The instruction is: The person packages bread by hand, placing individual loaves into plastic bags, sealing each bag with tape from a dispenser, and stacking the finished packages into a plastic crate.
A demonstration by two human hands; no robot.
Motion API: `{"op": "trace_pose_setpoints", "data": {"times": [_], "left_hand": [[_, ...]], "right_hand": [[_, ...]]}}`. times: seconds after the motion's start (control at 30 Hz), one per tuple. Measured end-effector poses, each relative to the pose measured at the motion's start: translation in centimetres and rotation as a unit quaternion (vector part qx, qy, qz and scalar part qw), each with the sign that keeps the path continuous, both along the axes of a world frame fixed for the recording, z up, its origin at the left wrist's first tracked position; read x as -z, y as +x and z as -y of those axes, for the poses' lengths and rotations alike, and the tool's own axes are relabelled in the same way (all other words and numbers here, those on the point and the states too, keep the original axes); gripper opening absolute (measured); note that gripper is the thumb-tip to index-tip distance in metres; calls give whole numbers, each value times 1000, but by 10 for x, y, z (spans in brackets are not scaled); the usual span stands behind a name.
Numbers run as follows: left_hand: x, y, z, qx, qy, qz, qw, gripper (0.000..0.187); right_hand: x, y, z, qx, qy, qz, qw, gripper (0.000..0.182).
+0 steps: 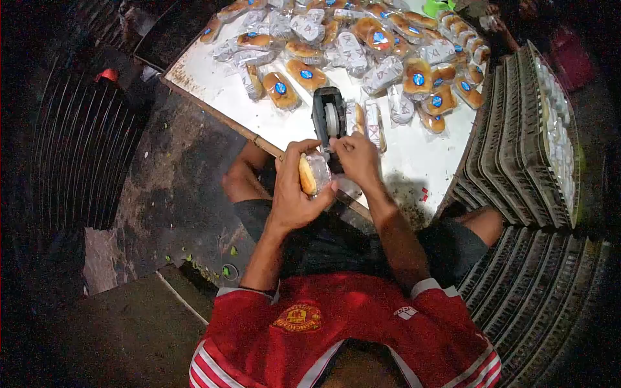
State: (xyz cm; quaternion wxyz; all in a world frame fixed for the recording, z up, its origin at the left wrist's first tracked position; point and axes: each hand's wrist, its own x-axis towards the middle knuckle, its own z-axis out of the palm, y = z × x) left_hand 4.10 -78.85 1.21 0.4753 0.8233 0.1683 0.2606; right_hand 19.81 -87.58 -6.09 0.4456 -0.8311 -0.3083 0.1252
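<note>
My left hand [294, 194] is wrapped round a bread bun [306, 177] in clear plastic, near the table's front edge. The bun's golden side faces left, and crinkled film shows on its right. At the near end of a black tape dispenser [319, 111], my right hand [359, 158] is closed in a pinch. What lies between those fingertips is too small to make out. A pale tape roll [332, 120] sits in the dispenser. Just right of it lie wrapped buns [374, 125] with printed film.
Many wrapped buns [283, 90], several with blue labels, cover the far part of the white table [226, 107]. Stacked crates [511, 129] rise at the right, with more trays [537, 291] below. Dark slatted stacks [77, 149] stand at the left. Small red scraps [424, 194] lie near the front edge.
</note>
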Motion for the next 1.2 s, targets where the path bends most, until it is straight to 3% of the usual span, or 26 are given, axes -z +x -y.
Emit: {"op": "trace_pose_setpoints", "data": {"times": [0.07, 0.17, 0.2, 0.27, 0.3, 0.33, 0.37, 0.43, 0.5, 0.6, 0.63, 0.67, 0.73, 0.8, 0.83, 0.87, 0.9, 0.93, 0.97, 1.0, 1.03, 1.1, 1.17, 1.2], "left_hand": [[2, -4, -1, -13, 9, -17, 1000, 65], [5, -5, -4, -5, 20, -32, 999, 65], [5, -6, -2, 9, 34, -46, 998, 65], [2, 3, -4, 29, 69, -59, 995, 65], [-1, 4, -2, 39, 81, -72, 993, 65], [-4, 3, 1, 50, 92, -90, 990, 65], [-6, 5, 2, 63, 108, -103, 987, 65], [-4, 10, 6, 85, 120, -103, 984, 64], [-7, 14, 12, 111, 126, -106, 980, 63], [-6, 15, 23, 162, 21, -78, 983, 61], [-8, 15, 28, 184, -81, -55, 978, 61], [-11, 16, 34, 203, -180, -30, 962, 60], [-3, 22, 37, 253, -349, 46, 901, 58], [0, 34, 43, 253, -388, 102, 880, 57], [-2, 44, 46, 254, -407, 129, 868, 57], [1, 62, 42, 228, -295, 156, 915, 54], [-4, 78, 47, 148, -301, 148, 930, 46], [-1, 97, 45, 104, -227, 114, 962, 42], [6, 119, 40, 58, -151, 81, 984, 38], [13, 141, 41, 47, -114, 64, 990, 36], [23, 166, 43, 36, -77, 48, 995, 35], [60, 225, 38, 82, 154, -163, 971, 49], [101, 277, 51, 107, 275, -273, 916, 52], [87, 284, 61, 83, 269, -303, 911, 64]], "right_hand": [[-5, -12, 16, -45, 126, -24, 991, 24], [18, -9, 42, -103, 26, 4, 994, 26], [21, -8, 42, -75, 47, -67, 994, 27], [12, 14, 62, -163, -13, 26, 986, 27], [-4, 16, 72, -209, -47, 64, 975, 27], [-17, 15, 76, -200, -73, -46, 976, 27], [-54, 9, 77, -223, -18, -143, 964, 26], [-94, 13, 82, -363, 58, -121, 922, 25], [-106, 12, 83, -365, 4, -120, 923, 26], [-79, 22, 82, -316, -34, -109, 942, 36], [-57, 27, 82, -291, -40, -104, 950, 43], [-33, 26, 86, -285, 62, -190, 938, 72], [-30, 9, 88, -286, 177, -272, 902, 72], [-18, -1, 95, -302, 259, -387, 832, 73], [-18, 4, 101, -264, 238, -397, 846, 68], [-19, 13, 109, -227, 216, -406, 858, 64], [-24, 23, 116, -190, 193, -414, 869, 59], [-31, 38, 125, -111, 114, -257, 953, 43], [-41, 53, 138, -85, 140, -237, 958, 35], [-44, 66, 157, -58, 113, -167, 978, 40], [-55, 68, 170, -5, 164, -203, 965, 48], [-49, 84, 199, 88, 20, -18, 996, 60], [-40, 92, 220, 79, -96, 170, 977, 52], [-41, 90, 221, 76, -125, 132, 980, 50]]}}
